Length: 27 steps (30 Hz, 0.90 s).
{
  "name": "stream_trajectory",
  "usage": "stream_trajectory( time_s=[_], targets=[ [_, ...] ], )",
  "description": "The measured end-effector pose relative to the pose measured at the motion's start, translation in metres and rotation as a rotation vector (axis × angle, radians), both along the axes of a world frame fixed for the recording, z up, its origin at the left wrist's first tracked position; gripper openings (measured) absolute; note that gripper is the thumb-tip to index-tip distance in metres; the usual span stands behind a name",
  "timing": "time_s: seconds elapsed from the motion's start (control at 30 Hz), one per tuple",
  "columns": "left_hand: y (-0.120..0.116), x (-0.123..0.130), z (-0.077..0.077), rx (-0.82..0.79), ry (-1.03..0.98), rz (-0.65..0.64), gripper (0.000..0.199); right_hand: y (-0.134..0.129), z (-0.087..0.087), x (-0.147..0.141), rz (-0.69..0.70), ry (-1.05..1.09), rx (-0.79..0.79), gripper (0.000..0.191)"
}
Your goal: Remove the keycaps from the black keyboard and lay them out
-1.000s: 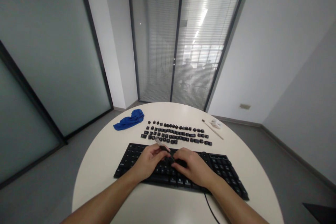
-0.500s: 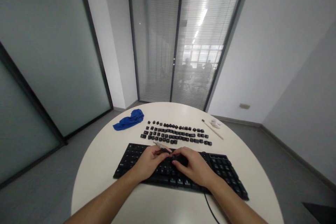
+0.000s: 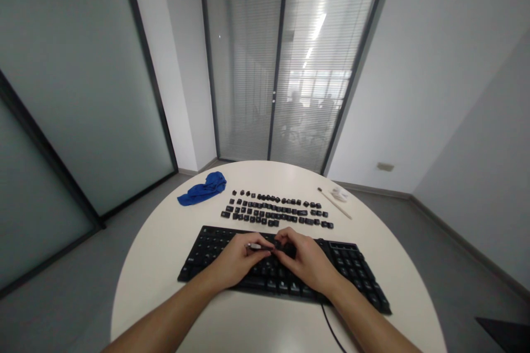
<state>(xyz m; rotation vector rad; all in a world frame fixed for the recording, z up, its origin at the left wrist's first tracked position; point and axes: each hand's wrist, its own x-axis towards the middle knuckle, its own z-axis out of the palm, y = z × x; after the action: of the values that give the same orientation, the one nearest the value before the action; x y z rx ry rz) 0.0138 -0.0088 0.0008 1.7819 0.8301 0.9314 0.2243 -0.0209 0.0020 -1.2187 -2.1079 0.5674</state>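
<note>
A black keyboard point(image 3: 211, 253) lies across the round table under both my hands. My left hand point(image 3: 240, 259) is closed on a slim silvery metal tool point(image 3: 254, 246), its tip directed toward my right fingers; its exact kind is unclear. My right hand point(image 3: 304, 259) is pinched beside the tool's tip, over the middle of the keyboard. Whatever is between its fingertips is too small and dark to name. Beyond the keyboard, loose black keycaps point(image 3: 285, 209) stand in several rows. My hands hide the keyboard's centre.
A crumpled blue cloth point(image 3: 203, 190) lies at the back left of the white table point(image 3: 153, 265). On the back right are a thin brush point(image 3: 336, 204) and a small white item point(image 3: 340, 194). The keyboard's cable point(image 3: 331, 328) runs off the near edge.
The metal tool has swung down from pointing up and away to lying nearly level between my hands. My right fingertips have lifted slightly. The keyboard and loose keycaps stay put.
</note>
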Motion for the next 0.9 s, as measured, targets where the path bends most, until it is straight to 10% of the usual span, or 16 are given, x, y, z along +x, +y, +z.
stream_trajectory(
  time_s=[0.43,0.9],
  targets=[
    [0.003,0.002,-0.007,-0.006,-0.007,0.019,0.013,0.002,0.003,0.001,0.027,0.131,-0.055,0.015],
    [0.001,-0.001,-0.003,0.008,0.056,0.033,0.013,0.016,-0.005,0.008,-0.274,0.085,0.003,0.027]
  ],
)
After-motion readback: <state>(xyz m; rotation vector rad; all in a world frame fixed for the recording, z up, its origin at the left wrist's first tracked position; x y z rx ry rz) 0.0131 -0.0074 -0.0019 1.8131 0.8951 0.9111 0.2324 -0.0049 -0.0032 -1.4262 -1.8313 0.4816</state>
